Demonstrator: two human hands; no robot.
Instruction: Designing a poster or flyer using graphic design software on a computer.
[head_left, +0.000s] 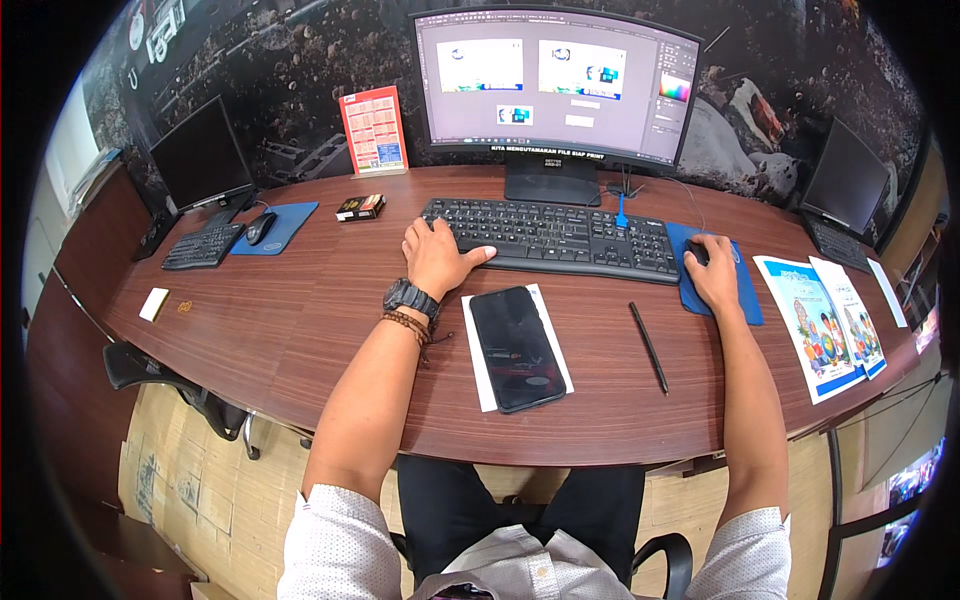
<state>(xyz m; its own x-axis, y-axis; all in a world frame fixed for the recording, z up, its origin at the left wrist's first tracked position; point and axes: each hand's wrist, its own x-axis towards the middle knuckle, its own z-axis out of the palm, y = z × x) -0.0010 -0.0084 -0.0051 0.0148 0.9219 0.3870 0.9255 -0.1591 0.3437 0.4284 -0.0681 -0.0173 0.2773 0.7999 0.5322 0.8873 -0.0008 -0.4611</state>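
My left hand point(438, 258) rests at the left end of a black keyboard point(570, 238), fingers spread over the keys and thumb stretched along its front edge. It holds nothing, and a dark watch point(411, 298) sits on that wrist. Over on the right, my right hand point(716, 276) is curled over a black mouse point(697, 254), which it partly hides, on a blue mouse pad point(742, 306). Behind the keyboard stands a large monitor point(560, 125) showing design software with several picture layouts. A dark-screened phone point(517, 350) lies on white paper point(478, 360) between my forearms.
A black pen point(649, 348) lies right of the phone. Printed booklets point(805, 325) are by my right forearm. A small box point(360, 207) and a red calendar point(374, 130) stand beyond my left hand. Farther left are another monitor point(205, 155) and keyboard point(203, 246).
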